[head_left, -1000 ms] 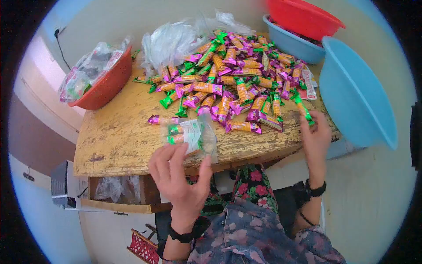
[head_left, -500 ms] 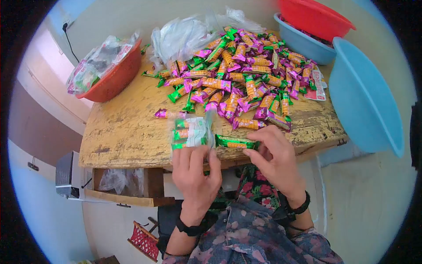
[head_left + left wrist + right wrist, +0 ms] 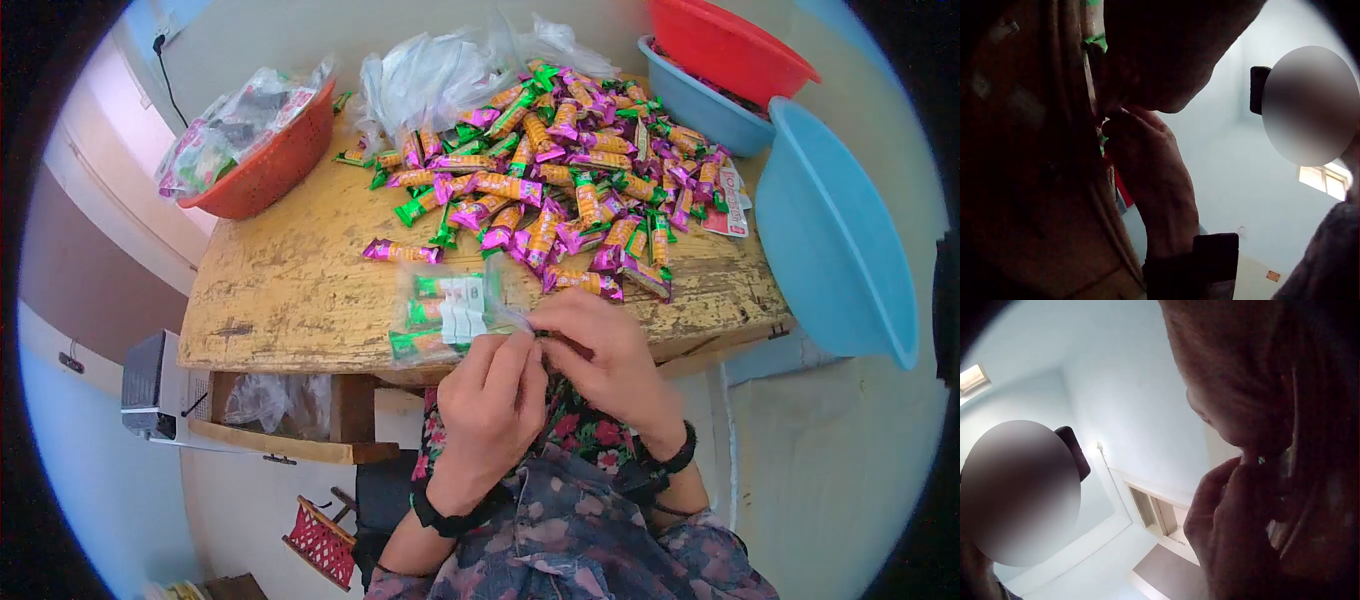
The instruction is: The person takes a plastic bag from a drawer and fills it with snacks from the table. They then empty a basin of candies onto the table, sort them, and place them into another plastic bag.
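A clear plastic bag (image 3: pixel 463 312) with a white printed label lies near the table's front edge, several green-and-orange wrapped snack bars inside it. Its right-hand end is gathered between my hands. My left hand (image 3: pixel 490 405) pinches that end from below, thumb and fingertips together. From the right, my right hand (image 3: pixel 605 365) pinches the same end, its fingertips against the left ones. Both wrist views are dark, showing the left hand (image 3: pixel 1147 150) and right hand (image 3: pixel 1241 369) meeting at the table edge. Behind the bag lies a single wrapped snack bar (image 3: pixel 402 251).
A large heap of wrapped snack bars (image 3: pixel 540 190) covers the table's back middle, beside empty plastic bags (image 3: pixel 420 80). An orange-red basin (image 3: pixel 275 165) stands left; red (image 3: pixel 735 45) and blue basins (image 3: pixel 835 235) stand right. Below, an open drawer (image 3: pixel 290 440) juts out.
My right hand has come from beside the heap to the bag, bringing a wrapped snack bar that no longer shows in its fingers. My left hand has moved right to the bag's end.
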Motion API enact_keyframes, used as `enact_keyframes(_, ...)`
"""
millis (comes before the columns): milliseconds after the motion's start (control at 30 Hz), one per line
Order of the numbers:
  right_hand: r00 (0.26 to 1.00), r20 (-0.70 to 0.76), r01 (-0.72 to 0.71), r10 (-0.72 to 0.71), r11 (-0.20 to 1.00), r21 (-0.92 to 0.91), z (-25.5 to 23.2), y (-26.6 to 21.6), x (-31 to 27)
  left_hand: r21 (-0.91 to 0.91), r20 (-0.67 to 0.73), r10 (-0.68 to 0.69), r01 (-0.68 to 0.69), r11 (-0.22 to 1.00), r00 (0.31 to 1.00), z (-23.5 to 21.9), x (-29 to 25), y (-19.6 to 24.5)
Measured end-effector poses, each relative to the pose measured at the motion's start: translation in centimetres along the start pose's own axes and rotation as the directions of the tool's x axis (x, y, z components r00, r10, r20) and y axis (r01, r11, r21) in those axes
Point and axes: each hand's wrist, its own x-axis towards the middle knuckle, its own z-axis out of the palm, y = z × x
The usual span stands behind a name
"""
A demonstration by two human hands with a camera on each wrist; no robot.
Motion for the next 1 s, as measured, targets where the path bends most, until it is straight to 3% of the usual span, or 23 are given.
enact_keyframes(100, 0.995, 0.025, -0.095, 0.095, 0.995, 0.007, 0.8, -0.5, 0.4, -0.003, -0.014, 0.021, -0.021, 1.0, 1.0, -0.7, -0.2, -0.4)
enact_keyframes(200, 0.994, 0.034, -0.098, 0.099, 0.994, -0.046, 1.1, -0.2, 0.5, 0.103, -0.081, 0.093, -0.084, 0.991, 0.992, -3.1, -1.1, -1.7)
enact_keyframes(300, 0.991, 0.016, -0.135, 0.135, 0.991, -0.013, 1.0, 0.4, 0.3, 0.178, -0.159, -0.134, 0.162, 0.971, 0.978, -6.0, -1.9, -3.0)
enact_keyframes(400, 0.989, 0.049, -0.136, 0.137, 0.991, -0.012, 0.9, 0.2, 0.8, 0.025, -0.134, -0.173, 0.178, 0.984, 0.976, -5.7, -2.3, -5.2)
enact_keyframes(500, 0.983, 0.077, -0.166, 0.165, 0.986, -0.001, 1.2, -0.1, 1.2, 0.05, -0.068, -0.187, 0.19, 0.98, 0.98, -5.1, -2.6, -4.2)
enact_keyframes(600, 0.981, 0.07, -0.176, 0.18, 0.983, -0.055, 1.8, -0.9, 1.3, -0.228, -0.086, -0.321, 0.295, 0.928, 0.943, -3.5, -2.6, -3.2)
enact_keyframes(733, 0.966, 0.009, -0.259, 0.259, 0.966, -0.024, 2.9, -1.1, 1.1, -0.154, -0.012, -0.247, 0.242, 0.958, 0.969, -2.2, -2.5, -1.1)
enact_keyframes(900, 0.918, -0.034, -0.386, 0.395, 0.91, 0.154, 2.7, -1.1, 0.9, 0.211, 0.09, -0.084, 0.063, 0.975, 0.992, -2.2, -1.9, -1.8)
enact_keyframes(1000, 0.928, -0.206, -0.321, 0.31, 0.947, -0.022, 1.8, -1.5, 1.4, 0.307, 0.122, -0.067, 0.027, 0.951, 0.99, -2.1, -1.8, -2.4)
